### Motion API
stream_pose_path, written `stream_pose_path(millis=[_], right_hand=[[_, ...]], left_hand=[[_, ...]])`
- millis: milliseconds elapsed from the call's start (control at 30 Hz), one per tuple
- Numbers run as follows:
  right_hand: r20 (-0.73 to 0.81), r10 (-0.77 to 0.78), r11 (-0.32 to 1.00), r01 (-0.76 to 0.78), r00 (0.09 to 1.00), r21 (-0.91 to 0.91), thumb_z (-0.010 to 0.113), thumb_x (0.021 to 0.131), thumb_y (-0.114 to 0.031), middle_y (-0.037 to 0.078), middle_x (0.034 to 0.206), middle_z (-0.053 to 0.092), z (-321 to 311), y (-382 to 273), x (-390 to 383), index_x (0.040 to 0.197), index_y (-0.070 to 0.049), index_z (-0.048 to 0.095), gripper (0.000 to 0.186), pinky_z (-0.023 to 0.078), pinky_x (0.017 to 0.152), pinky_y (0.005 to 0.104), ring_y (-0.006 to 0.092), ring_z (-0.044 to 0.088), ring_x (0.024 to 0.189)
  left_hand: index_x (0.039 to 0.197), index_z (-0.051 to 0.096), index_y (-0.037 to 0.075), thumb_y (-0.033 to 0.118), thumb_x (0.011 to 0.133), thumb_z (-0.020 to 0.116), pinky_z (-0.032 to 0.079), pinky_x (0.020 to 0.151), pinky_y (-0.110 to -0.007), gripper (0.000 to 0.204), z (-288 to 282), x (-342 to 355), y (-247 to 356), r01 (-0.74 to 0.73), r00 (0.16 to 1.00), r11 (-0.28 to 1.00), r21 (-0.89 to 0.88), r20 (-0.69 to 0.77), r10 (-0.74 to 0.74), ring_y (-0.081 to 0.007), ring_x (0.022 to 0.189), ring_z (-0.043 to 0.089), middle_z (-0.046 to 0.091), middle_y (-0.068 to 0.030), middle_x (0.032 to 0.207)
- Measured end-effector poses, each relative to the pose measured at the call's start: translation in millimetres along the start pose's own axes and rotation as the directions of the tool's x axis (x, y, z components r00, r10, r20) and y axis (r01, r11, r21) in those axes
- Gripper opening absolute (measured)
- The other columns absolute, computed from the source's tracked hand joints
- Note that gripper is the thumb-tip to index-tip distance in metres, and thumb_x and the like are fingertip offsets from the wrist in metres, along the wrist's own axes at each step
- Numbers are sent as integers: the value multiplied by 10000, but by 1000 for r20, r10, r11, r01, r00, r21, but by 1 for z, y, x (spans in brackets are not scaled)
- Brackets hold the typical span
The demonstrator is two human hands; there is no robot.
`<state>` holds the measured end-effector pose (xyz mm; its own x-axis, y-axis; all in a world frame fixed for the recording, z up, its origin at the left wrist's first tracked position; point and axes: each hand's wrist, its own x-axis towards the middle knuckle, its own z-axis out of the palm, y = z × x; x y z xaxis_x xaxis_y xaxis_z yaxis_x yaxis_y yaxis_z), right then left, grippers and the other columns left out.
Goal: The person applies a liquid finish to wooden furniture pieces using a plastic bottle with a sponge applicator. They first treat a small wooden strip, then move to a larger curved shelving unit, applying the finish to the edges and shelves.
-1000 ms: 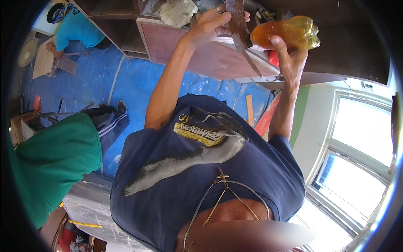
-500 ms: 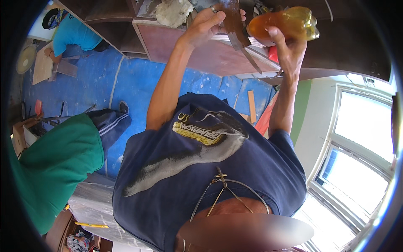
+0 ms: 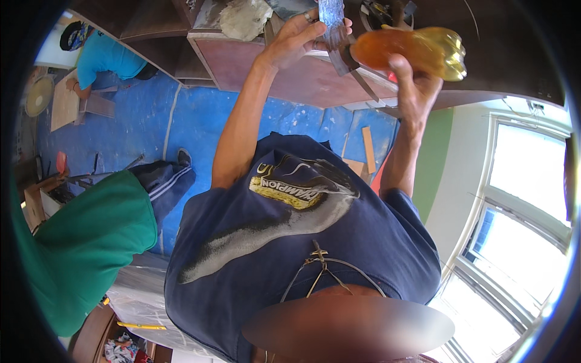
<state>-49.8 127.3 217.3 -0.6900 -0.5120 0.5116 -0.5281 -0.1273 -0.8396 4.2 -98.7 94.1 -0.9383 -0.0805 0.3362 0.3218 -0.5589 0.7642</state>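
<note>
An amber bottle (image 3: 417,51) is pointing leftward at the far side, my right grip (image 3: 419,89) clasping it closed. My left grip (image 3: 296,37) is pinching a dark strip (image 3: 338,45) just left of it. A pale crumpled piece (image 3: 245,19) is lying farther left.

bottle (image 3: 420,48): glossy translucent plastic | held strip (image 3: 333,37): smooth, shiny | shirt (image 3: 302,242): matt cloth

Head-mounted, left of a side-by-side fisheye pair, facing steeply down over the navy shirt (image 3: 375,242) to the left hand (image 3: 293,41) and right hand (image 3: 417,91) up top. Close on the shirt, farther from the blue floor (image 3: 206,121), taking in the window (image 3: 529,169) at right.
</note>
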Motion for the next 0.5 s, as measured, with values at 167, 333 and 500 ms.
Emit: stream_pose_path(millis=[167, 333, 500], right_hand=[[104, 12, 986, 6, 995, -167, 875, 835, -187, 101, 1024, 739, 4, 5, 0, 1175, 31, 676, 451, 570, 806, 326, 185, 704, 919], [157, -10, 991, 31, 988, -130, 875, 834, -240, 109, 1066, 748, 5, -1, 0, 1145, 33, 691, 453, 574, 812, 350, 198, 714, 922], [230, -49, 967, 103, 972, -232, 869, 847, -239, 116, 1107, 750, 2, -4, 2, 1164, 37, 689, 457, 557, 890, 343, 201, 709, 987]], left_hand=[[1420, 537, 7, 311, 1037, 623, 558, 991, -411, 496, 0, 0, -1, -16, 1000, 1000, -9, 14, 16, -244, 1218, 653, 670, -122, 1313], [1500, 445, 37, 362, 1059, 574, 579, 999, -415, 563, 6, -2, 1, -87, 993, 990, 110, 89, 77, -237, 1274, 620, 606, -161, 1419], [1476, 483, 62, 281, 1072, 545, 544, 1039, -450, 464, 10, 0, 4, -67, 997, 993, 95, 34, 64, -255, 1274, 626, 638, -123, 1380]])
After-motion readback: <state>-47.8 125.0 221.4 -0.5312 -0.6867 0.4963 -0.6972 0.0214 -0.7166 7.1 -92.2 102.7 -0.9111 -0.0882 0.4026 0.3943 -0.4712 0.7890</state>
